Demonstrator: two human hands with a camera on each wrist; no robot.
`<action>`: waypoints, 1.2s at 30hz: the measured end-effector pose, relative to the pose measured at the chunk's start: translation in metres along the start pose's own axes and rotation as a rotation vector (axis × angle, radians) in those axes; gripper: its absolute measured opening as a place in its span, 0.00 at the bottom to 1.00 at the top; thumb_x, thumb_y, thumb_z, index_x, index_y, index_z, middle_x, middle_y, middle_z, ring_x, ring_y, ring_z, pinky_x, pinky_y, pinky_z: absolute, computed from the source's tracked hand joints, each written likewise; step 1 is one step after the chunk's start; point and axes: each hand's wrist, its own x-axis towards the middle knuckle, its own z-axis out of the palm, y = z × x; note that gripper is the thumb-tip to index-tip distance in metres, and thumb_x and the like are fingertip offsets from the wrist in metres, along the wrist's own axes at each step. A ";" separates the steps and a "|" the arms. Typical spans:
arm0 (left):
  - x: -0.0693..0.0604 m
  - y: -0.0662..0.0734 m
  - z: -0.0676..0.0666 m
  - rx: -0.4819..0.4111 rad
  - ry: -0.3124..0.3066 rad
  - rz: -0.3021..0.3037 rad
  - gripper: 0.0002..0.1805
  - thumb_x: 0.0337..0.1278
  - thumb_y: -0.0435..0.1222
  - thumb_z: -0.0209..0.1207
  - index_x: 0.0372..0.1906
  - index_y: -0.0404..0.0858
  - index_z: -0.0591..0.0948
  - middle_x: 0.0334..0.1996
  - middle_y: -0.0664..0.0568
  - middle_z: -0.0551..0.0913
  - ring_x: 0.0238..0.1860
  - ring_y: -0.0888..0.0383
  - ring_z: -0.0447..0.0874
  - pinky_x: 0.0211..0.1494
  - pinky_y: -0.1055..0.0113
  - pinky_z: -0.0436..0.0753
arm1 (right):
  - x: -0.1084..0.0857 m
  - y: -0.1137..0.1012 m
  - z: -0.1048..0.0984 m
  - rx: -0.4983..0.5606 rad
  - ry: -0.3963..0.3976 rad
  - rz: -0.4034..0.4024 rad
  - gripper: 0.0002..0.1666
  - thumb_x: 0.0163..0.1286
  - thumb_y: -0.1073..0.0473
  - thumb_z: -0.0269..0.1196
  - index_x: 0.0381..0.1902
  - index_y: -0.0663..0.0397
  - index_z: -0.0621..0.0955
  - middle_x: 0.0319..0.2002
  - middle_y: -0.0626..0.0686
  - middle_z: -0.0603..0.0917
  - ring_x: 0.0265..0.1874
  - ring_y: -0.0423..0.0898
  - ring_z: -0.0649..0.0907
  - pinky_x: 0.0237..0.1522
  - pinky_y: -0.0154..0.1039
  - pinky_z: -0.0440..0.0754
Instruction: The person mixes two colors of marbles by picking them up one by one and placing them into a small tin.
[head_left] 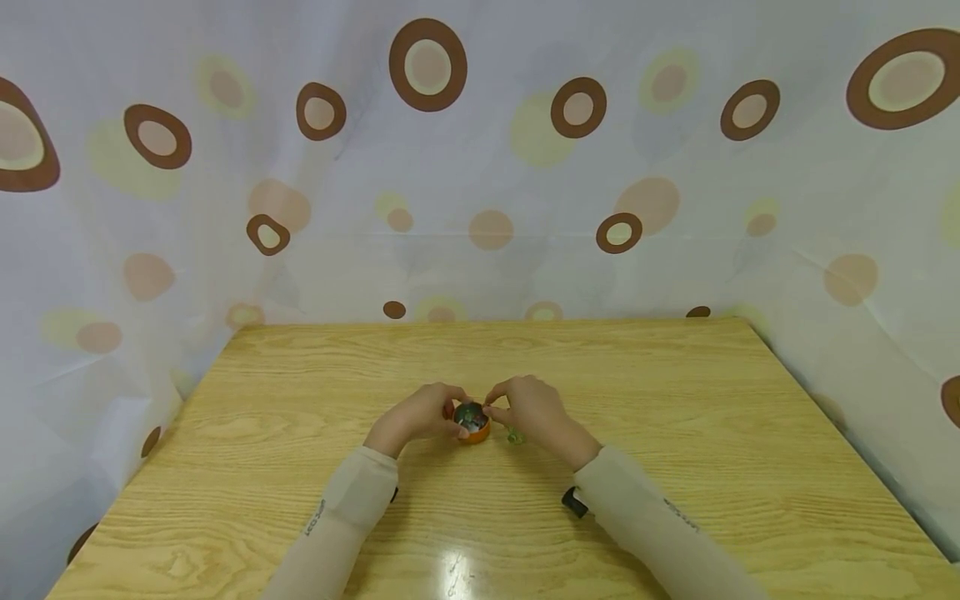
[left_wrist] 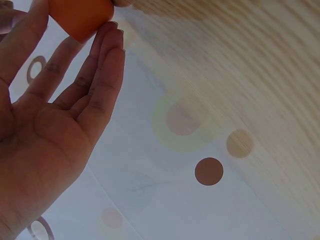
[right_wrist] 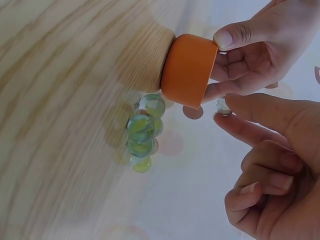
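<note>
An orange cup [head_left: 474,436] stands on the wooden table, dark and shiny inside in the head view. The left hand [head_left: 422,414] grips its rim and side with thumb and fingers; the left wrist view shows the orange wall [left_wrist: 82,17] above the left palm [left_wrist: 55,115]. Between thumb and index finger the right hand [head_left: 534,412] pinches a clear glass marble [right_wrist: 223,106], just beside the cup's rim; its other fingers are curled in the right wrist view. Several green-yellow glass marbles [right_wrist: 141,128] lie clustered on the table near the cup, partly under the right hand.
The wooden table [head_left: 315,367] reaches back to a pale curtain [head_left: 450,275] with brown, pink and yellow circles, which also hangs along both sides. A dark band [head_left: 575,502] shows at the right wrist.
</note>
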 end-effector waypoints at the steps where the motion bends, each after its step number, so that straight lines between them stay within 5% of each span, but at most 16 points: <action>1: 0.000 0.000 0.000 0.001 0.000 0.002 0.24 0.52 0.35 0.69 0.56 0.34 0.79 0.30 0.49 0.76 0.30 0.56 0.72 0.35 0.64 0.74 | 0.000 -0.001 0.000 -0.001 0.002 -0.007 0.11 0.65 0.53 0.66 0.41 0.51 0.87 0.27 0.52 0.86 0.09 0.38 0.65 0.12 0.31 0.61; 5: 0.000 0.000 -0.001 0.001 0.000 0.009 0.24 0.52 0.34 0.69 0.55 0.33 0.79 0.30 0.49 0.77 0.29 0.57 0.72 0.34 0.65 0.74 | 0.000 -0.005 0.000 -0.002 0.006 -0.030 0.11 0.64 0.54 0.67 0.41 0.52 0.87 0.27 0.54 0.86 0.09 0.39 0.62 0.12 0.31 0.60; 11: 0.001 -0.003 0.000 0.000 -0.001 0.015 0.23 0.52 0.34 0.69 0.55 0.34 0.79 0.29 0.49 0.76 0.28 0.57 0.71 0.33 0.66 0.73 | 0.002 -0.009 0.002 0.006 -0.011 -0.029 0.11 0.64 0.54 0.67 0.41 0.53 0.87 0.34 0.56 0.87 0.15 0.40 0.74 0.13 0.33 0.69; 19: 0.001 -0.003 0.001 0.001 -0.009 0.020 0.24 0.53 0.35 0.69 0.56 0.34 0.79 0.28 0.49 0.76 0.26 0.58 0.70 0.31 0.67 0.72 | 0.002 -0.013 0.005 0.007 -0.030 -0.043 0.10 0.65 0.55 0.67 0.41 0.53 0.87 0.41 0.56 0.86 0.32 0.49 0.83 0.25 0.40 0.80; 25: 0.001 -0.002 0.000 -0.001 -0.010 0.023 0.24 0.53 0.35 0.68 0.57 0.35 0.79 0.28 0.50 0.76 0.27 0.57 0.70 0.33 0.66 0.72 | 0.002 -0.011 0.005 0.000 -0.026 -0.046 0.11 0.65 0.55 0.66 0.42 0.53 0.87 0.41 0.56 0.86 0.31 0.48 0.83 0.27 0.40 0.80; 31: 0.001 -0.002 0.000 0.008 -0.004 0.027 0.23 0.53 0.35 0.69 0.55 0.35 0.79 0.30 0.49 0.77 0.29 0.57 0.72 0.35 0.65 0.74 | 0.001 -0.008 0.001 0.002 0.006 -0.037 0.13 0.67 0.53 0.65 0.44 0.53 0.87 0.20 0.51 0.81 0.10 0.39 0.64 0.12 0.32 0.61; 36: 0.001 -0.002 0.001 0.008 0.002 0.023 0.23 0.52 0.34 0.69 0.54 0.33 0.79 0.30 0.49 0.77 0.29 0.56 0.73 0.34 0.65 0.75 | -0.002 -0.005 -0.003 -0.007 0.018 -0.030 0.13 0.68 0.53 0.64 0.45 0.53 0.86 0.11 0.45 0.71 0.08 0.37 0.56 0.12 0.29 0.54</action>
